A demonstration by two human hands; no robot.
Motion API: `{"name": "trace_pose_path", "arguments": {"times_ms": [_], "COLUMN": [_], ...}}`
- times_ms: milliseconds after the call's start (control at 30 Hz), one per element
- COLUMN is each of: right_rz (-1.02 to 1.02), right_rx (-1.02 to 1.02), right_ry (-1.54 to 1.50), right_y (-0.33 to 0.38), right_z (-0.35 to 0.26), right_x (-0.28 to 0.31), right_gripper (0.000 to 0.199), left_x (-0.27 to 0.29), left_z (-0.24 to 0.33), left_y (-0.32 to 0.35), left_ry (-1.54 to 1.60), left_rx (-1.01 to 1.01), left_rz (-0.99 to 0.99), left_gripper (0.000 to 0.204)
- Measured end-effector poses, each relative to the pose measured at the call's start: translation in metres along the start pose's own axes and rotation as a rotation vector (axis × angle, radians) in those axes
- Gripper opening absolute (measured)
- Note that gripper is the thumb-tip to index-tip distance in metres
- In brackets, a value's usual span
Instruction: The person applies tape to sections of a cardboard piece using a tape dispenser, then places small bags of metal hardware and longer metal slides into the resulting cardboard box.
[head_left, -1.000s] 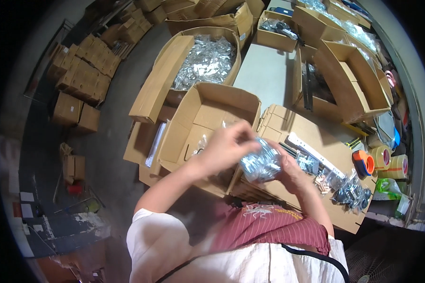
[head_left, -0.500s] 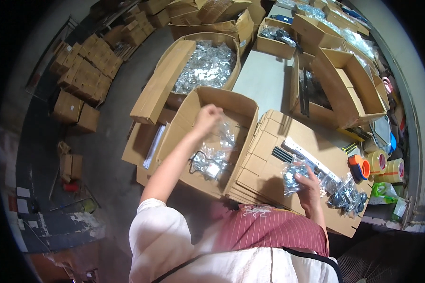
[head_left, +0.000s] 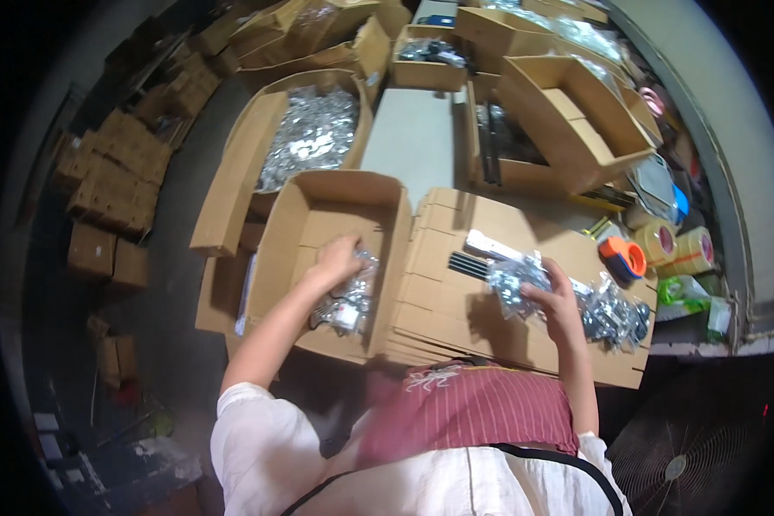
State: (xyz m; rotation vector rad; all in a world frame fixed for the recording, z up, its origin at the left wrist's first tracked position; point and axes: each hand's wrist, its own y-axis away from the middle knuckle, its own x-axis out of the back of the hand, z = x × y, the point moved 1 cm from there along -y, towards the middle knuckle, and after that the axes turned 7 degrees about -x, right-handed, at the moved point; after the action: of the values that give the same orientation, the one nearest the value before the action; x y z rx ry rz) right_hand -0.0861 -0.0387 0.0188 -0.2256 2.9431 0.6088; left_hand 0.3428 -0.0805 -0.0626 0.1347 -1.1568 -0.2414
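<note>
- A clear bag of small metal parts (head_left: 349, 297) is being set down inside the open cardboard box (head_left: 318, 225) by the left hand (head_left: 335, 261) — its fingers are curled loosely on the bag's top.
- Another parts bag (head_left: 509, 280) is gripped by the right hand (head_left: 559, 301) on the stack of flattened cartons (head_left: 455, 301) (more bags lie just beside).
- Judged next: the left bag let go, the right one carried over.

Clear bag of small metal parts (head_left: 350, 292): crumpled, glinting, lying inside the open cardboard box (head_left: 335, 258), near its front right corner. Second clear bag of parts (head_left: 514, 279): bunched, resting on the stack of flattened cartons (head_left: 455, 292), toward its right edge.
</note>
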Motion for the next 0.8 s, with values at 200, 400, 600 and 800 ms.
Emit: {"name": "trace_pose_path", "arguments": {"times_ms": [200,400,600,800], "right_rz": [0.000,-0.103,0.074,-0.094], "right_rx": [0.071,0.071,0.147,-0.029], "right_ry": [0.183,0.488,0.612,0.415], "right_y": [-0.034,-0.062,-0.054,-0.035], "right_z": [-0.003,0.000,0.006,0.000], "right_x": [-0.007,-0.002,0.040,0.053], "right_gripper": [0.033,0.034,0.037,0.017], "left_x": [-0.004,0.033,0.090,0.046], "left_z": [-0.013,-0.040,0.070,0.177], "left_y": [-0.010,-0.003,0.043,0.025], "left_ry": [0.173,0.895,1.034,0.977], "left_rx": [0.069,0.074,-0.054,-0.224], "left_rz": [-0.034,0.368,0.490,-0.015], "left_gripper": [0.034,0.016,0.015,0.034]}}
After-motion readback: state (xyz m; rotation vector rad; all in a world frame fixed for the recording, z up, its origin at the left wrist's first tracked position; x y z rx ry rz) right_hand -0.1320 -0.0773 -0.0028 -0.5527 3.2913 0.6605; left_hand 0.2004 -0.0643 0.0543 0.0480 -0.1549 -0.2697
